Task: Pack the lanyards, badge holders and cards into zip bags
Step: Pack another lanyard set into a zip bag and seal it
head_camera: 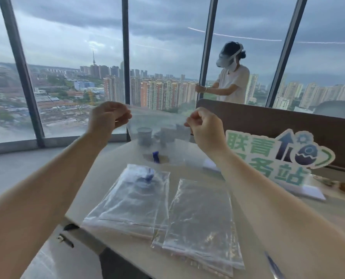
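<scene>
1. Zip bags lie nearest on the pale tabletop (187,158): a clear empty zip bag (201,216) on the right, and just left of it, overlapping, a filled zip bag (131,198) with a blue lanyard (145,177) inside.
2. Beyond them a loose blue lanyard piece (156,157) rests on the tabletop.
3. Raised above, the left hand (107,117) and right hand (204,127) each pinch a top corner of a held zip bag (157,125), stretched between them.
4. Farther right stands a green sign (268,156); a person in white (232,83) stands by the window (67,57).
</scene>
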Demonstrator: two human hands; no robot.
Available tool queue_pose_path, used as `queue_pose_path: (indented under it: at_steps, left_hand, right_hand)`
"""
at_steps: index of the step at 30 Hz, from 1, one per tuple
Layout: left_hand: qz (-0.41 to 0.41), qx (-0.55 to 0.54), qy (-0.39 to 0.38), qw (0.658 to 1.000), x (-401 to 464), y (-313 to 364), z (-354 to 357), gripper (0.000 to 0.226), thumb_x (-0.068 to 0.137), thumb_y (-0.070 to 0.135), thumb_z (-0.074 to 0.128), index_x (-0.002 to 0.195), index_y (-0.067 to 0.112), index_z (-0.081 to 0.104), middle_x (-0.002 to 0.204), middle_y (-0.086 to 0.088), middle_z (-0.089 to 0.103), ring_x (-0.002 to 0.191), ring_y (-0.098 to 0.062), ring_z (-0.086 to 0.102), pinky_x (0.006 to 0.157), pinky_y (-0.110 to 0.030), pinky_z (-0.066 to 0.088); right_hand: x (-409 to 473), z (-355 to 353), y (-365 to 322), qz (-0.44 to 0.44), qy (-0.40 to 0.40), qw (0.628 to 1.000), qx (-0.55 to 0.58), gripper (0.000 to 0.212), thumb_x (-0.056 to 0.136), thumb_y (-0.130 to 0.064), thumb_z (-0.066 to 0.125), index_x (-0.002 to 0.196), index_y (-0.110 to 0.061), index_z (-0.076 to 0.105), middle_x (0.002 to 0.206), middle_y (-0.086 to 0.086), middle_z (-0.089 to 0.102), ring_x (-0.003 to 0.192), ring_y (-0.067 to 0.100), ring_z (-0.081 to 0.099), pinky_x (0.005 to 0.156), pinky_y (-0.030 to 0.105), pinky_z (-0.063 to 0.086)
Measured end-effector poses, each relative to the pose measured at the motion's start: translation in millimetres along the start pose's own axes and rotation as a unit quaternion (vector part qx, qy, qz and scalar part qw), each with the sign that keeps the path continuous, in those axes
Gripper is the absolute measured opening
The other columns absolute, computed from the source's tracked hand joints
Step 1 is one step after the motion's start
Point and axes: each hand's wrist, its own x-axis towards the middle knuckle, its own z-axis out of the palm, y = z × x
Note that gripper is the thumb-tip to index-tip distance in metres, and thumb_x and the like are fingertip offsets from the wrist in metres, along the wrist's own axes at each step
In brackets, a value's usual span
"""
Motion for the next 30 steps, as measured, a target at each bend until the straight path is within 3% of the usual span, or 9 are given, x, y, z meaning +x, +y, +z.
queue_pose_path:
  at_steps: [2,5,9,12,15,18,21,26,30]
  left_hand:
    - [-0.013,0.016,0.007,1.0,-15.9,-20.7,-21.0,0.012,0.083,0.001,0.066,0.083,0.012,0.07,0.068,-0.002,0.074,0.068,-0.017,0.072,0.072,-0.026,0.059]
    - [-0.046,0.08,0.003,0.996,-50.0,-58.2,-50.2,0.008,0.083,0.001,0.067,0.085,0.008,0.069,0.067,-0.001,0.074,0.063,-0.014,0.071,0.067,-0.025,0.06]
    - [-0.087,0.254,-0.028,0.963,-97.6,-99.4,-81.0,0.006,0.082,0.005,0.069,0.078,0.01,0.068,0.068,-0.005,0.069,0.054,-0.016,0.062,0.048,-0.018,0.049]
    - [-0.117,0.369,-0.087,0.918,-119.6,-118.6,-97.5,0.011,0.081,0.005,0.068,0.073,0.011,0.068,0.067,-0.004,0.063,0.061,-0.017,0.053,0.056,-0.023,0.044]
    - [-0.119,0.461,-0.149,0.866,-131.1,-123.4,-106.0,0.01,0.075,0.023,0.065,0.066,0.027,0.067,0.073,0.002,0.067,0.072,-0.02,0.061,0.07,-0.034,0.049]
    - [0.005,0.562,-0.117,0.819,-142.7,-114.8,-88.1,0.015,0.077,0.03,0.06,0.062,0.027,0.061,0.071,0.009,0.061,0.074,-0.018,0.055,0.065,-0.034,0.046]
    - [0.124,0.547,-0.098,0.822,-158.6,-102.1,-36.9,0.018,0.081,0.021,0.063,0.063,0.021,0.062,0.068,0.008,0.06,0.073,-0.017,0.05,0.063,-0.03,0.039]
    - [0.162,0.471,-0.252,0.83,-193.8,-115.5,77.4,0.013,0.082,0.023,0.063,0.071,0.021,0.067,0.071,0.012,0.06,0.068,-0.009,0.054,0.061,-0.027,0.045]
    - [0.162,0.442,-0.374,0.799,-233.7,-140.1,168.3,0.014,0.082,0.027,0.057,0.078,0.02,0.069,0.082,0.008,0.067,0.077,-0.013,0.059,0.071,-0.03,0.05]
  right_hand:
    - [-27.2,19.7,13.5,0.015,-0.045,0.999,0.015,0.011,0.092,-0.017,0.062,0.083,-0.013,0.065,0.082,-0.002,0.074,0.073,0.01,0.065,0.07,0.023,0.049]
    - [-73.0,42.4,38.6,0.054,-0.113,0.992,0.014,0.013,0.089,-0.017,0.065,0.076,-0.017,0.066,0.079,0.001,0.075,0.071,0.013,0.065,0.066,0.027,0.049]
    - [-122.2,57.8,61.3,0.093,-0.187,0.978,-0.027,0.011,0.083,-0.018,0.071,0.075,-0.011,0.071,0.068,0.001,0.069,0.062,0.011,0.056,0.058,0.023,0.04]
    - [-148.6,62.6,65.7,0.106,-0.25,0.961,-0.044,0.012,0.083,-0.018,0.068,0.077,-0.008,0.071,0.073,0.003,0.069,0.067,0.012,0.056,0.065,0.024,0.043]
    - [-166.5,58.3,62.4,0.097,-0.313,0.943,-0.058,0.011,0.085,-0.02,0.068,0.089,-0.012,0.074,0.08,-0.003,0.068,0.075,0.01,0.06,0.069,0.02,0.043]
    - [-177.3,36.4,63.9,0.111,-0.289,0.949,-0.056,0.014,0.085,-0.03,0.066,0.089,-0.019,0.073,0.08,-0.009,0.069,0.075,0.009,0.062,0.072,0.025,0.049]
    - [-187.1,-5.1,82.0,0.157,-0.235,0.957,-0.069,0.015,0.086,-0.031,0.061,0.082,-0.02,0.07,0.078,-0.005,0.072,0.076,0.015,0.065,0.073,0.032,0.051]
    - [-213.5,-94.0,134.8,0.255,-0.141,0.94,-0.175,0.014,0.087,-0.027,0.057,0.082,-0.023,0.07,0.083,-0.006,0.073,0.082,0.019,0.065,0.075,0.035,0.053]
    - [-235.6,-158.1,172.6,0.352,-0.11,0.894,-0.257,0.019,0.087,-0.033,0.056,0.1,-0.025,0.067,0.099,-0.002,0.07,0.093,0.022,0.063,0.08,0.033,0.051]
